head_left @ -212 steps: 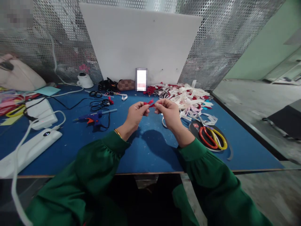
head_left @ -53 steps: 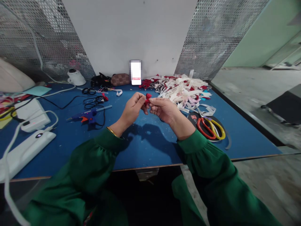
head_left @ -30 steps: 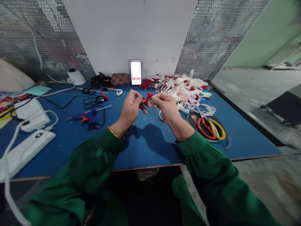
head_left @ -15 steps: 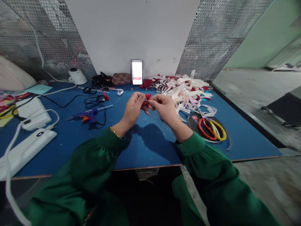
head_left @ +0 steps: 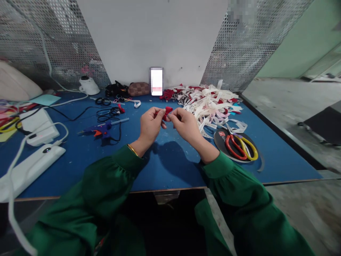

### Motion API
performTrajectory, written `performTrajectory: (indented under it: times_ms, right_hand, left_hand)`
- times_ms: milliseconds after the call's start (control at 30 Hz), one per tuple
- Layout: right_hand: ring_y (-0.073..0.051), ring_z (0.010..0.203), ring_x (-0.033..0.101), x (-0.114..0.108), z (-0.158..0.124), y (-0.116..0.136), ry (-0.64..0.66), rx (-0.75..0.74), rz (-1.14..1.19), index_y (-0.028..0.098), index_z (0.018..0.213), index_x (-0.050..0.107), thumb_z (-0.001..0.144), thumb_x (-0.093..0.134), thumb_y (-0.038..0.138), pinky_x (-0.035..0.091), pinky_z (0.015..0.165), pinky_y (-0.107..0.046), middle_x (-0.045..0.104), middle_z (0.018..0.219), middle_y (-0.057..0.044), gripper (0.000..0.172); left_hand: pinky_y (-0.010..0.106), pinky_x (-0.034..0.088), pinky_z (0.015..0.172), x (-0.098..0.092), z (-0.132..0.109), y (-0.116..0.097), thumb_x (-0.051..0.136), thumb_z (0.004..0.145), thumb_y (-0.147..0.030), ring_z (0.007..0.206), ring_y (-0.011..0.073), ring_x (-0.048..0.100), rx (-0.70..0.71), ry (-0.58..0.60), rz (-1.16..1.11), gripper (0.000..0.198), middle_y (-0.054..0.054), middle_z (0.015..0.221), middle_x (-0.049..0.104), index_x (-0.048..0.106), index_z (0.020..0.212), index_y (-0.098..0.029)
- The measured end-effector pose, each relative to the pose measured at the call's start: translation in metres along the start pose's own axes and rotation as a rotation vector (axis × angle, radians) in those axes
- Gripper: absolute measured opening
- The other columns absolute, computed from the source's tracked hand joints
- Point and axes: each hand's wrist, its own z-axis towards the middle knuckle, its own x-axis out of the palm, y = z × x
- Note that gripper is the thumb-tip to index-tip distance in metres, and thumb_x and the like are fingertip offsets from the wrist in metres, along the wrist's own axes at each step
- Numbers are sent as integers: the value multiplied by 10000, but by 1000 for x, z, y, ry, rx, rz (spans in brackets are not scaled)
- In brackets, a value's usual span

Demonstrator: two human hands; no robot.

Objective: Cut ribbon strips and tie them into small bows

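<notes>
A small red ribbon bow (head_left: pixel 168 110) is held up over the middle of the table, between both hands. My left hand (head_left: pixel 151 123) pinches its left side between thumb and fingers, hiding part of it. With thumb and forefinger together, my right hand (head_left: pixel 184 122) grips the bow's lower right side. Behind the right hand lies a heap of white, pink and red ribbon scraps (head_left: pixel 210 101). Scissors (head_left: pixel 237 146) with red and yellow handles rest on a dark ribbon reel (head_left: pixel 220 140) to the right.
On the left are a blue glue gun (head_left: pixel 102 130), its black cable, a white power strip (head_left: pixel 32 172) and a white box (head_left: pixel 39 126). A lit phone (head_left: pixel 156 81) stands against the back panel beside a brown checked pouch (head_left: pixel 138 89). The blue table (head_left: pixel 170 174) ends near my lap.
The red bow has turned and its loops look different between my fingers. My left hand has shifted slightly, and its fingers have curled closer round the bow. The view has moved a little.
</notes>
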Motion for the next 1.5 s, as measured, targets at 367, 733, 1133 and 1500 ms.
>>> performTrajectory:
  times_ms: [367, 733, 1133, 1500]
  right_hand:
    - [-136, 620, 494, 4, -8, 4, 62, -126, 286, 250, 814, 496, 964, 493, 385, 391, 603, -295, 579, 805, -12, 203]
    - [-143, 692, 468, 11, -10, -2, 26, -210, 244, 242, 819, 455, 989, 451, 352, 392, 672, -299, 540, 823, -12, 203]
    - [-162, 757, 509, 13, -11, -3, -3, -247, 127, 245, 814, 433, 993, 423, 332, 403, 728, -308, 549, 812, -20, 199]
    - [-132, 664, 508, 8, -9, -2, -46, -175, 238, 232, 792, 505, 973, 491, 356, 428, 665, -299, 620, 964, -38, 220]
  left_hand:
    - [207, 334, 361, 0, -2, 0, 643, 893, -390, 370, 67, 483, 4, 26, 46, 252, -37, 581, 604, 568, 755, -193]
    - [209, 298, 383, 4, -4, -1, 618, 906, -302, 394, 60, 374, -103, -45, -73, 275, -54, 513, 499, 510, 676, -198]
    - [235, 354, 445, 1, 1, 7, 604, 911, -356, 458, 97, 451, -9, -36, 43, 306, -45, 502, 483, 484, 666, -216]
    - [202, 347, 414, -1, 6, 3, 656, 884, -340, 415, 64, 430, -84, -8, -164, 259, -53, 528, 528, 538, 710, -190]
